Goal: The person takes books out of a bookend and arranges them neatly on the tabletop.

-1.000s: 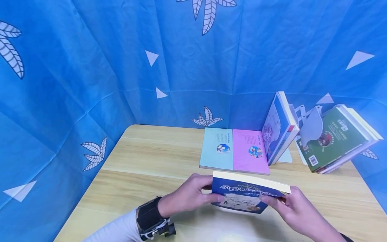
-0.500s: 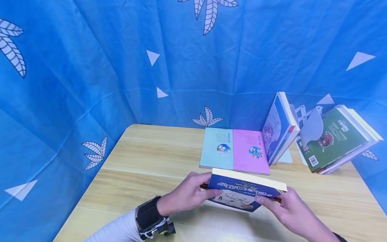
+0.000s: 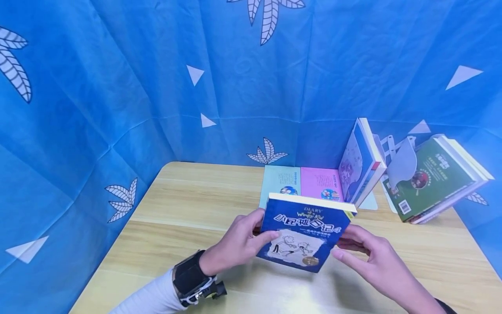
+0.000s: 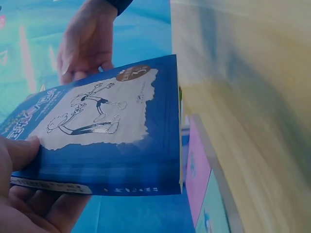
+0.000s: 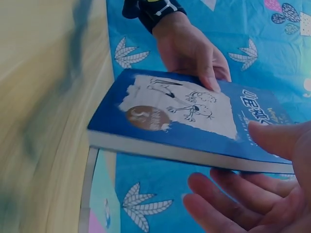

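A blue paperback book [image 3: 302,231] with a cartoon of two figures on its cover is held up over the table, tilted toward the head camera. My left hand [image 3: 239,240] grips its left side, thumb on the front cover and fingers behind, as the left wrist view shows along the spine. At the opposite edge is my right hand [image 3: 368,257], thumb and fingers spread apart and relaxed. In the right wrist view its thumb overlaps the cover while its fingers [image 5: 218,199] hang below the page edge.
Behind the held book, a mint-green book [image 3: 276,176] and a pink book [image 3: 319,178] lie flat side by side. To their right stand upright books [image 3: 362,161], a white bookend [image 3: 403,161] and leaning green-covered books [image 3: 439,174]. A blue curtain [image 3: 243,87] backs the wooden table [image 3: 188,196].
The blue book has risen and tipped so its cover faces the head camera more, now overlapping the flat books. The right thumb has come off the cover and the right hand has loosened.
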The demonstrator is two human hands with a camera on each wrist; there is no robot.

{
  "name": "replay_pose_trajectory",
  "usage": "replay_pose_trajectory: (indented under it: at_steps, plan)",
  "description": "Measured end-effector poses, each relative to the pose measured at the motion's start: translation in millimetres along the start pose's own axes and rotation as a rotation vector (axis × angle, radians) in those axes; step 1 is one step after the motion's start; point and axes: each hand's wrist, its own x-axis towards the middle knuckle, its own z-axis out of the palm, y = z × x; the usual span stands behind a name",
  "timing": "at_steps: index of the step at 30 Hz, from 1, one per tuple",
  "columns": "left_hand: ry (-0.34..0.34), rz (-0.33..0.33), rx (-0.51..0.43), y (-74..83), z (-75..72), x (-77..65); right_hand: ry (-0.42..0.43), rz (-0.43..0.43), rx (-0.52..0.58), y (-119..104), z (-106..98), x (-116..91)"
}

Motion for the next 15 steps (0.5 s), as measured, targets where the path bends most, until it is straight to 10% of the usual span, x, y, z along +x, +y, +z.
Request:
replay_pose_trajectory:
  at_steps: [7,15]
  plan:
    - [0.145,0.023,0.074,-2.3,-18.5,6.2,-0.044,0.040,0.040,0.6,-2.6,-0.8]
    - [0.263,-0.150,0.067,-12.9,-44.8,16.2,-0.046,0.028,0.026,2.8,-3.3,-0.9]
